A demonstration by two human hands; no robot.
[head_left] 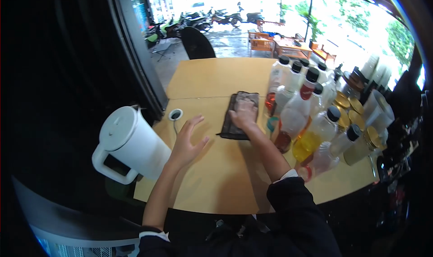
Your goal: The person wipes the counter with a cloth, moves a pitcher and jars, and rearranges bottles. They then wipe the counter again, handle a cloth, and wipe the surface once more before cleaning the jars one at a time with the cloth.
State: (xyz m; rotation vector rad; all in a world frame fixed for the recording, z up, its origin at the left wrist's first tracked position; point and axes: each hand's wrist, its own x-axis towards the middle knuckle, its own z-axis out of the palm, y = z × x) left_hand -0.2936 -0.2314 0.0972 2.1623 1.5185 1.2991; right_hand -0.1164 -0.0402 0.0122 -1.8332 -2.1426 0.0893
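Note:
A dark folded cloth [232,124] lies flat on the light wooden table [212,76]. My right hand [245,114] rests on top of it, fingers stretched forward and pressed down flat. To the left, my left hand [187,142] hovers over the table with fingers apart and nothing in it. It is nearest to a white lidded jug [135,139] with a big handle, standing at the table's left edge. Just beyond my left hand is a white-rimmed round cable hole [175,115] with a grey cord.
Several black-capped bottles [295,112] of coloured liquid crowd the right side, close to my right forearm. Behind them stand gold-lidded jars [349,110] and stacked clear cups [378,108]. A dark chair back [197,43] rises beyond the table; parked motorbikes [221,18] are outside.

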